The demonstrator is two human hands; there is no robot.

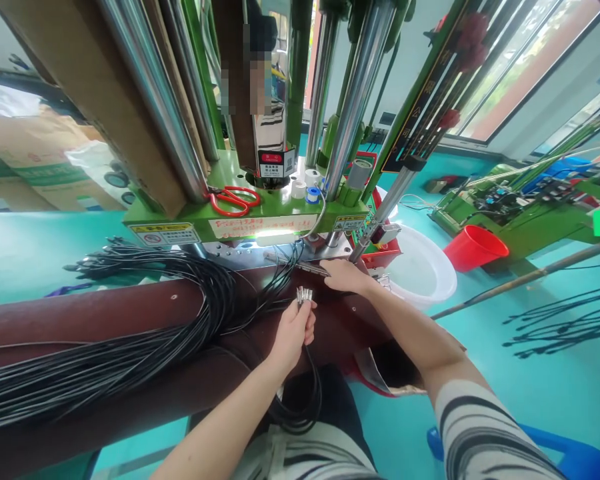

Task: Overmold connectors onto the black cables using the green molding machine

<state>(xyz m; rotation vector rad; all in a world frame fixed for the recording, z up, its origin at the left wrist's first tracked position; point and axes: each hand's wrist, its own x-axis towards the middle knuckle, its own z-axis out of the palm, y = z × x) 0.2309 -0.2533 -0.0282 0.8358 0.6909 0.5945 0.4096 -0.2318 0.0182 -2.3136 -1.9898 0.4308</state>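
Visibly, a small bunch of silver connector ends [305, 294] is clamped in the left hand [294, 327], with the fingers curled around it, and is held above the front of the maroon bench [150, 307]. A metal bar [313, 268] at the press bed is touched by the right hand [344, 275] — whether it is gripped cannot be told. To the left, a thick bundle of black cables [217, 287] is draped over the bench. Above, red-handled scissors [236, 201] are laid on the green press plate [277, 200].
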